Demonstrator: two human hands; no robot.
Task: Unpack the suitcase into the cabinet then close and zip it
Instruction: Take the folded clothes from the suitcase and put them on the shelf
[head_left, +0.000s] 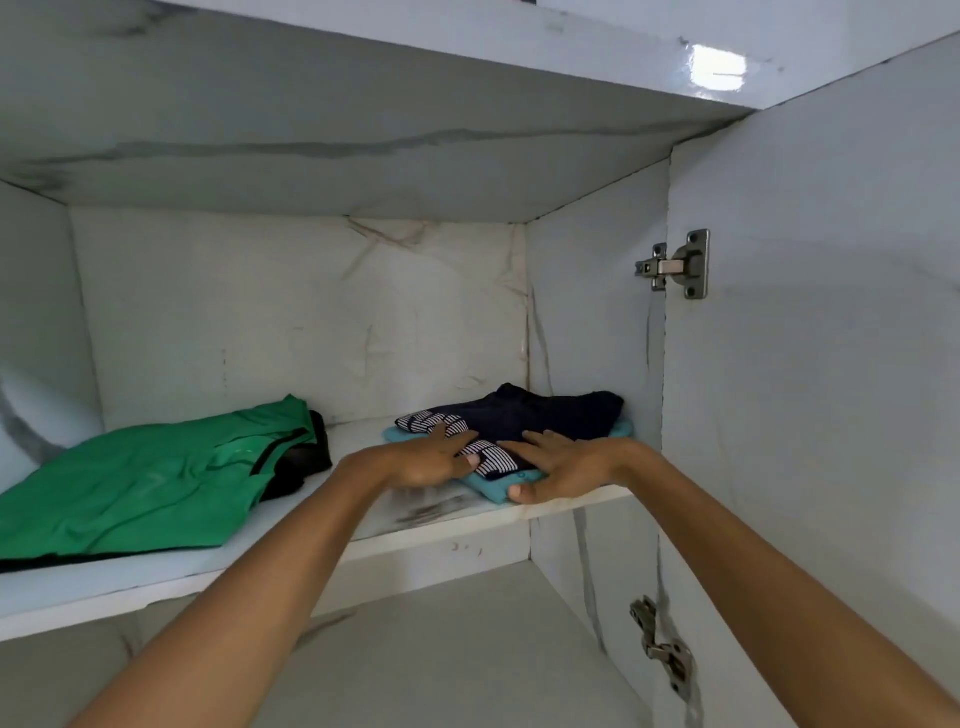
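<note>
Both hands rest on a small pile of folded clothes at the right end of the shelf. The left hand lies palm down with fingers fairly straight across the navy top, touching its striped sleeve; it curls round nothing. The right hand lies palm down on the same pile, fingers spread over the navy cloth, while its thumb presses against the near edge of the teal garment beneath; whether the thumb tucks under that edge to pinch it, I cannot tell.

The pile sits in the cabinet, in the far right corner of the shelf, close to the right wall. The navy top lies on the teal garment, which shows only as a rim at the near and right sides. A second striped piece shows at the pile's left, just beyond the left hand.

Well apart, at the left of the same shelf, a green shirt lies spread flat over something black that peeks out at its right and near edges.

The door stands open at the right, with one hinge level with the upper compartment and another lower down. A lower shelf shows beneath the arms. The suitcase is out of view.
</note>
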